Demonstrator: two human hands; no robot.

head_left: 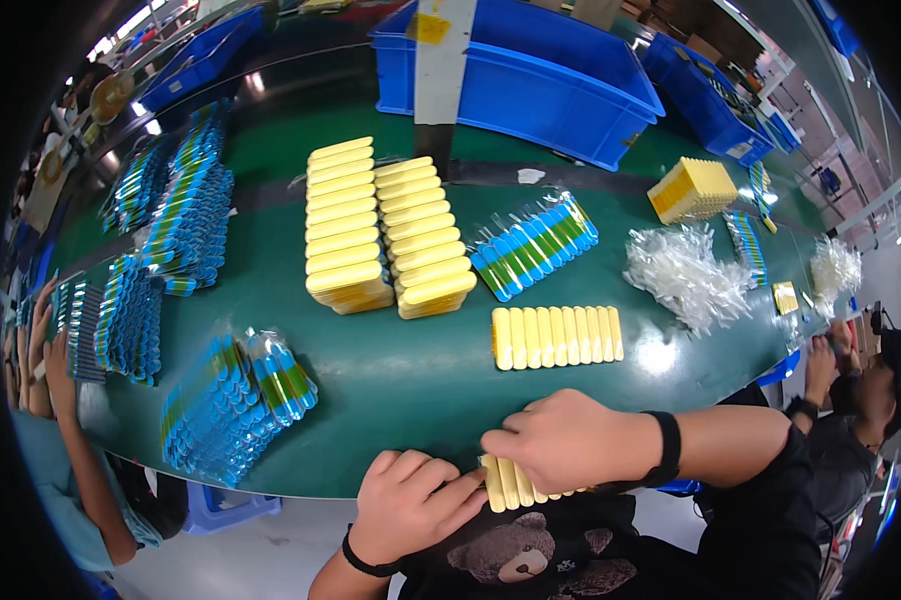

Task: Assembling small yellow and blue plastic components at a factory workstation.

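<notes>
At the table's front edge, close to my body, is a row of pale yellow strips with rounded ends (510, 489). My right hand (570, 440) is closed over the top of this row and hides much of it. From the left, my left hand (410, 505) has its fingers curled, with thumb and forefinger at the row's left end. A second row of yellow strips (558, 338) lies flat just beyond my right hand. Farther back stand two tall stacks of the same strips (345, 230) (425, 240).
Bagged blue-and-green strips lie in a pile (215, 420) at left and a row (535, 245) behind. Clear plastic bags (685, 275) are heaped right, near a yellow block (692, 190). A blue crate (555, 90) and a post (440, 75) stand behind. Co-workers sit at both sides.
</notes>
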